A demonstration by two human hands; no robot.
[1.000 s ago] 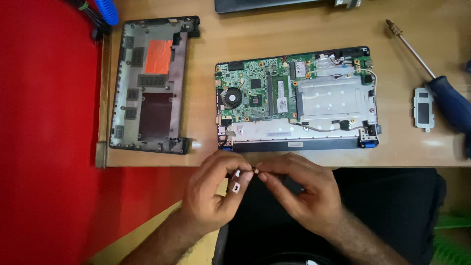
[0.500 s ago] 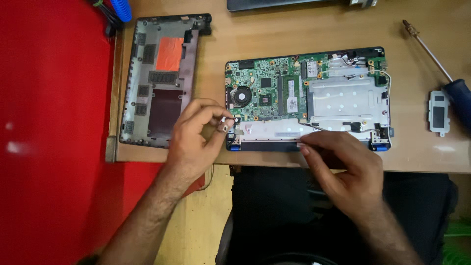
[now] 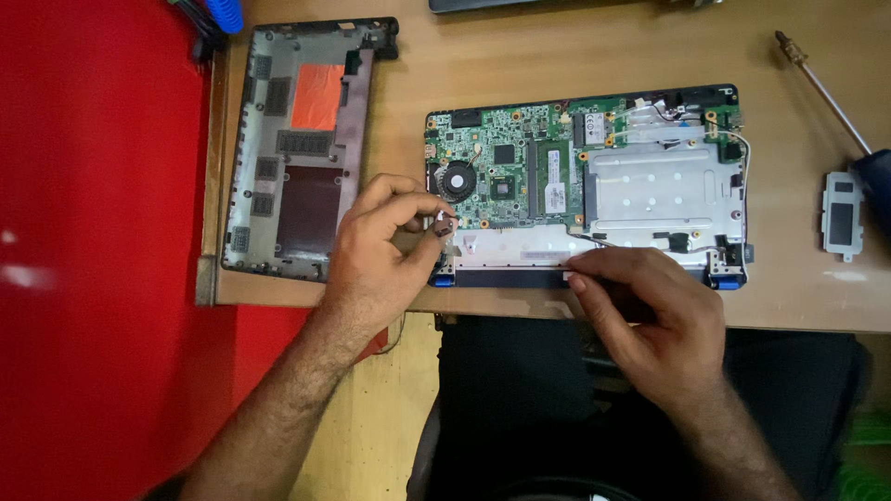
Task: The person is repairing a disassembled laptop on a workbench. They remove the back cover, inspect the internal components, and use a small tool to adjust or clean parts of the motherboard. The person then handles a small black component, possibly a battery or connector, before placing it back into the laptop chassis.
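- Currently the left hand (image 3: 376,255) has thumb and forefinger fingers (image 3: 429,215) pinched on a small dark part (image 3: 443,225), held just above the near-left corner of the opened laptop (image 3: 585,186)
- Right hand (image 3: 650,315): fingers extended and pressed flat on the near edge of the laptop, gripping nothing visible; they steady the chassis
- Small dark part: sits just beside the round fan (image 3: 458,179) and over the green circuit board (image 3: 520,167); its exact type is too small to tell
- Removed bottom cover (image 3: 297,148) lies inside-up to the left on the table (image 3: 520,65), well apart from the laptop
- Screwdriver (image 3: 835,102) and a small grey cover plate (image 3: 843,215) lie to the right
- Risk: the pinch is light, so the part could slip and drop onto the board or off the table edge
- Risk: thin wires (image 3: 742,158) run near the metal drive bay (image 3: 659,190); a shifting right hand could snag them
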